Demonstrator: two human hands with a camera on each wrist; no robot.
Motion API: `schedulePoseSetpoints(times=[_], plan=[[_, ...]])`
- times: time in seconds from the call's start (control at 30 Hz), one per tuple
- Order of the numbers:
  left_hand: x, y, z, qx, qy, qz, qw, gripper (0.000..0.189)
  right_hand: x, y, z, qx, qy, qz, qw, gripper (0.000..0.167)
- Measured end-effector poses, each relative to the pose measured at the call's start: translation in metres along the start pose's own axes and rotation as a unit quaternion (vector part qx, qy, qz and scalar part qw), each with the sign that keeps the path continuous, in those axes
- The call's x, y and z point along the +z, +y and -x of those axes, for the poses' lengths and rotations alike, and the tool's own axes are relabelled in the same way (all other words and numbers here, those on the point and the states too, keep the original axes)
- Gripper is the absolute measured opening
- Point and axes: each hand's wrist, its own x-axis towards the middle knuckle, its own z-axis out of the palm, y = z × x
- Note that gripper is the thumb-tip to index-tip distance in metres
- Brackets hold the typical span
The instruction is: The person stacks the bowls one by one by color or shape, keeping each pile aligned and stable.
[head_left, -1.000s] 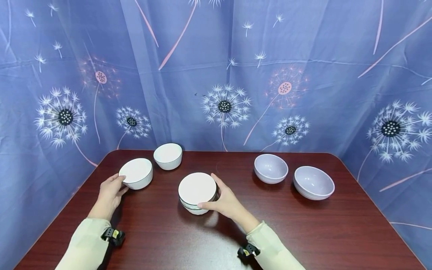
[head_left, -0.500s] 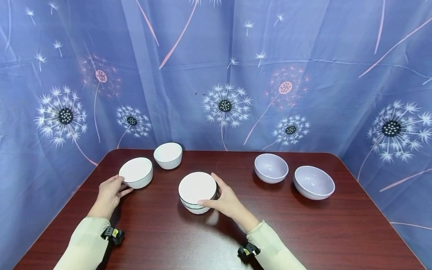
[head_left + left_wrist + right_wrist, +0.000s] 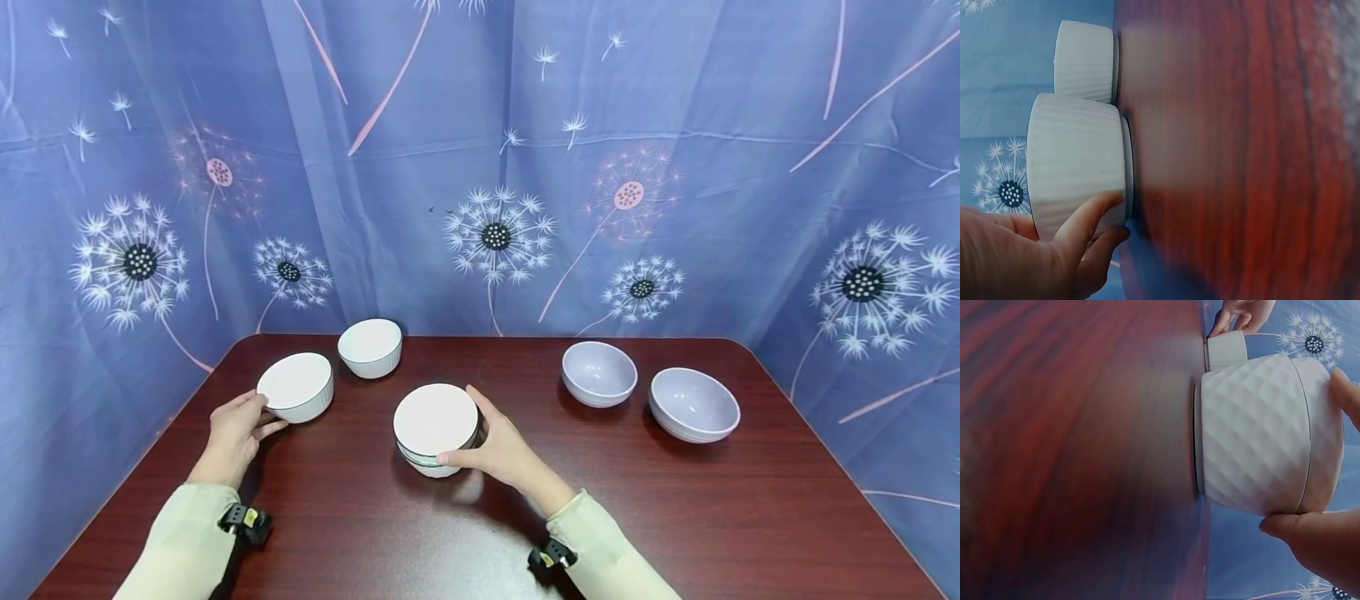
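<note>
The left sleeve (image 3: 176,546) and right sleeve (image 3: 607,550) are plain pale cream with a faint green tint, loose and lightly creased. Near the cuffs sit a blocky black left wrist device (image 3: 246,522) and a matching right wrist device (image 3: 552,557), each showing a small yellow patch.

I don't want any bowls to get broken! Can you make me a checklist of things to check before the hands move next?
1. Right hand holding the bowl stack: ok, thumb on one side, fingers on another.
2. Left hand holding the front ribbed bowl: ok.
3. Plenty of room around that bowl: not ok, the back ribbed bowl stands close by and might get bumped.
4. Left lavender bowl and right lavender bowl away from the hands: ok, both off to the right.
5. Grips tight enough: cannot tell, pictures don't show squeezing.
</note>
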Motion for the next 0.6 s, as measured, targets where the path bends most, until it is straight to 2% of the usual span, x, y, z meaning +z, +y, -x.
schedulePoseSetpoints(times=[0.2,0.6], plan=[[-0.001,0.002,-0.001,0.003,0.002,0.013,0.9999,0.05,0.0,0.0,-0.001,-0.002,0.001,0.002,1.0,0.105],[0.006,0.011,0.009,0.033,-0.008,-0.021,0.9992,0.052,0.0,0.001,-0.001,-0.003,0.0,0.017,0.9999,0.105]])
